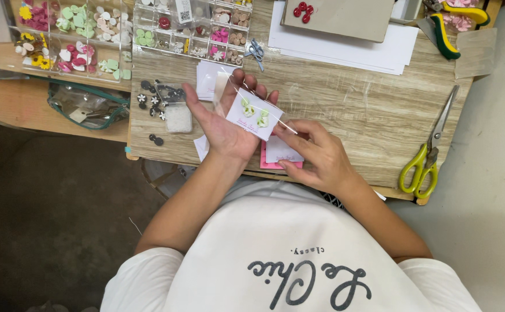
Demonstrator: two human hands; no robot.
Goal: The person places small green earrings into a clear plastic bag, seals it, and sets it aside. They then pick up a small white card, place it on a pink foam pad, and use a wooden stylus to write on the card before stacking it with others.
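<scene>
My left hand (221,124) lies palm up over the wooden table (368,115), with a small white card (254,114) carrying two pale green flower earrings resting on its fingers inside a clear plastic sleeve. My right hand (316,156) pinches the sleeve's lower right edge with thumb and fingers. Under my right hand lie a white card (281,153) and a pink card (267,164) on the table's near edge.
Clear compartment boxes (192,26) of coloured flower pieces stand at the back left. Loose dark flower pieces (154,101) lie left of my hand. Green-handled scissors (429,156) rest at the right edge. White sheets (345,49), a brown board with red pieces and pliers (452,26) lie behind.
</scene>
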